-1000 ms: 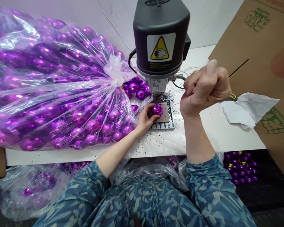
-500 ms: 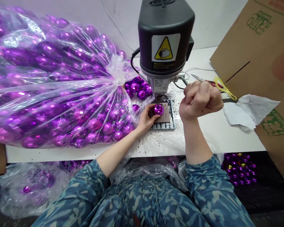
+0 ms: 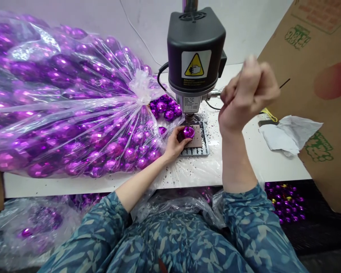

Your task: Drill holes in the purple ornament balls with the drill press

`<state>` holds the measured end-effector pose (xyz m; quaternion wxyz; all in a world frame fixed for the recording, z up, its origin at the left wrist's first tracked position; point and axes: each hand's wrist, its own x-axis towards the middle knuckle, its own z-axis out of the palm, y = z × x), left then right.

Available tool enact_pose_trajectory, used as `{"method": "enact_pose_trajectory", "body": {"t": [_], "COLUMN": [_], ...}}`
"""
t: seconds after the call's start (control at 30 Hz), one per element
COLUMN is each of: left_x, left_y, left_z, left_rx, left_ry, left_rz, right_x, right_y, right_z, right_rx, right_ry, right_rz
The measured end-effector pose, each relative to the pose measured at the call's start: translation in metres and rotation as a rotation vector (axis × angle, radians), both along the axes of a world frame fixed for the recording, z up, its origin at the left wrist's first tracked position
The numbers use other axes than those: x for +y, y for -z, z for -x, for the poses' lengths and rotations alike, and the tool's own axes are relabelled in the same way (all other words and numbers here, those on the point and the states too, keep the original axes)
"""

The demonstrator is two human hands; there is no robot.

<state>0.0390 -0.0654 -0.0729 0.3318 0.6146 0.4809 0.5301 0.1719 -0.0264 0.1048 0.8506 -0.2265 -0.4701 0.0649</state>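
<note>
A shiny purple faceted ball (image 3: 188, 132) stands on a brown board (image 3: 198, 138) over the slotted metal base (image 3: 203, 151) of a bench drill. My left hand (image 3: 175, 144) pinches the ball from its left side, thumb in front and fingers behind. Just above it is the drill's chuck (image 3: 189, 116); whether a bit touches the ball I cannot tell. My right hand (image 3: 246, 94), slightly blurred, is raised right of the black motor housing (image 3: 196, 49). Its fingers are wrapped round the end of the drill's lever (image 3: 215, 94), whose grip is hidden inside the fist.
A large clear bag (image 3: 74, 113) of purple balls fills the left side of the white table (image 3: 284, 168). Loose purple balls (image 3: 165, 108) lie behind the base, amid dark shavings. Crumpled white paper (image 3: 290, 132) and a cardboard box (image 3: 315, 94) are at the right.
My right hand has risen in the view and come closer to the camera. The view has shifted slightly, and the drill's column now shows above the housing. My left hand keeps its hold.
</note>
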Motion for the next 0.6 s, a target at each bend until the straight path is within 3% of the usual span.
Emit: {"method": "enact_pose_trajectory", "body": {"t": [0.07,0.17,0.23,0.3,0.37,0.4,0.5,0.6], "left_x": [-0.012,-0.056,-0.097,-0.138,-0.17,-0.181,-0.198,-0.197], "left_y": [-0.008,-0.015,-0.011,0.0,0.018,0.027,0.047,0.042], "left_z": [0.0,0.008,0.019,0.033,0.045,0.049,0.054,0.052], "left_rx": [0.041,0.169,0.283,0.439,0.665,0.786,1.053,1.036], "left_ry": [-0.054,-0.006,0.209,0.527,0.774,0.832,0.746,0.701], "left_rz": [-0.035,-0.168,-0.245,-0.246,-0.142,-0.057,0.208,0.245], "right_x": [0.007,0.017,0.021,0.022,0.02,0.019,0.017,0.02], "right_y": [-0.019,-0.031,-0.031,-0.029,-0.029,-0.029,-0.029,-0.027], "right_z": [0.001,0.002,0.004,0.005,0.005,0.005,0.003,0.0], "right_rx": [-0.062,-0.013,0.024,0.054,0.051,0.041,0.011,0.023], "right_ry": [-0.046,-0.152,-0.186,-0.183,-0.17,-0.164,-0.163,-0.205], "right_rz": [0.083,0.012,-0.028,-0.021,0.009,0.017,-0.001,-0.075]}}
